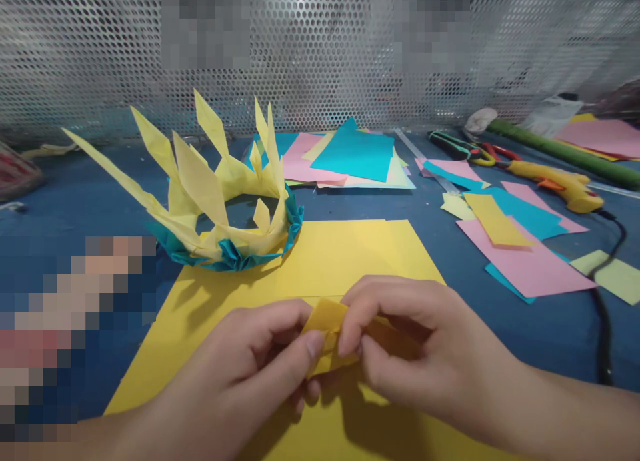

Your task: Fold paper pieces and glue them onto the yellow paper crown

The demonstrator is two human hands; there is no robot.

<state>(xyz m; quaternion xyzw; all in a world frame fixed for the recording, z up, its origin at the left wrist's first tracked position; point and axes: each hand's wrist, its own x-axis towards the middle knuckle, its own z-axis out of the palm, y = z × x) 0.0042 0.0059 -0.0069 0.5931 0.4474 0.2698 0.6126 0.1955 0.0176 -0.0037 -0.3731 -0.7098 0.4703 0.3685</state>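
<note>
Between my two hands is a small folded piece of yellow paper (327, 314), held above a large yellow sheet (350, 257). My left hand (260, 361) grips its left side, thumb on the near face and fingers behind. Thumb and forefinger of my right hand (415, 341) pinch its right side, hiding part of the folds. Just beyond, to the left, a pale yellow paper crown (210, 181) with tall pointed spikes stands upright, partly on the sheet. Crumpled blue paper (233, 255) rings the crown's lower edge.
Stacked coloured papers (353, 154) lie at the back. To the right are scattered paper pieces (520, 261), a yellow glue gun (560, 181) with a black cord, scissors (487, 155) and a green rod (565, 151). A perforated metal panel (320, 54) closes off the back.
</note>
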